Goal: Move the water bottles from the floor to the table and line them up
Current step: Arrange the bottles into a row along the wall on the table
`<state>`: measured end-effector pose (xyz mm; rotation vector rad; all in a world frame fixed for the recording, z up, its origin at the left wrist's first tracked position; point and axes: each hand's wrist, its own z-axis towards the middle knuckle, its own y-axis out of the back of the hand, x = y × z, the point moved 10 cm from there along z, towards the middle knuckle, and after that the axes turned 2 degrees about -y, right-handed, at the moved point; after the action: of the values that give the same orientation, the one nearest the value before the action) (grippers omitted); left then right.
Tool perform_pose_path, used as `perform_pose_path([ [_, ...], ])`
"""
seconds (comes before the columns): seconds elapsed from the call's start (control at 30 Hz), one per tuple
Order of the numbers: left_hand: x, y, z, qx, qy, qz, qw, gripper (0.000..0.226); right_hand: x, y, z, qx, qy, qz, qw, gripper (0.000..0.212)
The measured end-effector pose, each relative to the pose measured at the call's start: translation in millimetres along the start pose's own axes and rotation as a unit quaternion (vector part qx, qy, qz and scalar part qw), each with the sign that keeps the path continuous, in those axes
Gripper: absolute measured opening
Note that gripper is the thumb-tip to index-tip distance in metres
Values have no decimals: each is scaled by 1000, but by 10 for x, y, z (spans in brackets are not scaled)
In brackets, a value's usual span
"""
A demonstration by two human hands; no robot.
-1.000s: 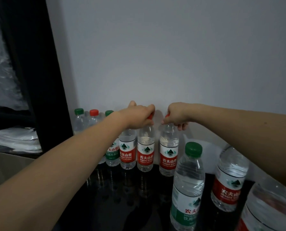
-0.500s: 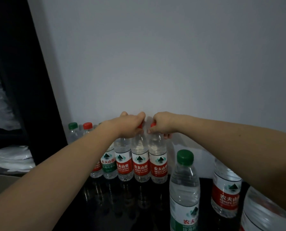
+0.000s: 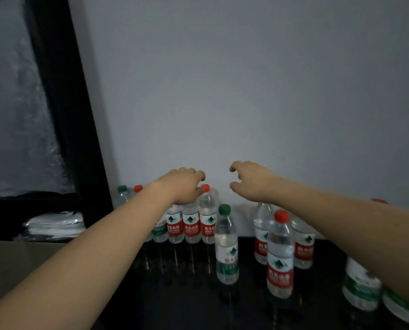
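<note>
Up ahead in my head view, the row of bottles stands along the wall at the back of the dark surface. My left hand hovers over its caps, fingers curled, grasp hidden. My right hand hangs half open, empty. Loose bottles, like the green-capped bottle and red-capped bottle, crowd the reach.

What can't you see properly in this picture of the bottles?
- Head view: caps of the middle bottles in the row, hidden behind the left hand.
- Green-label bottles at bottom right: blurred, tops behind the right forearm.
- The floor: out of view.
- Right hand: open, holding nothing.
</note>
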<state>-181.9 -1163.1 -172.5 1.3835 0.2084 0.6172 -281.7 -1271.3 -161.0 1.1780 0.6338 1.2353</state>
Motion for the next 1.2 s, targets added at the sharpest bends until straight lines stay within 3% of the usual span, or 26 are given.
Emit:
perform_pose_path([
  [0.23,-826,549,-941,-20,-23,10,999,44,-99,470,-1343,3,-18,-12,1000,51],
  [0.43,-1244,773,-1165,-39,-43,-1,998,46,-318,590,-1850,24,-43,-17,999,49],
  [0.7,-1077,212,-723,-41,15,-123,991,56,-931,114,-1512,54,-104,-5,993,54],
  [0.9,-778,-491,-177,-10,100,-53,994,54,-1130,-439,-839,65,-110,6,992,60],
  [1.03,-725,-709,94,-4,125,-18,992,61,-1117,-664,-481,80,-86,-58,991,38],
  [1.2,-698,-780,262,0,100,-125,987,39,-1135,-610,-370,80,-49,-79,992,40],
])
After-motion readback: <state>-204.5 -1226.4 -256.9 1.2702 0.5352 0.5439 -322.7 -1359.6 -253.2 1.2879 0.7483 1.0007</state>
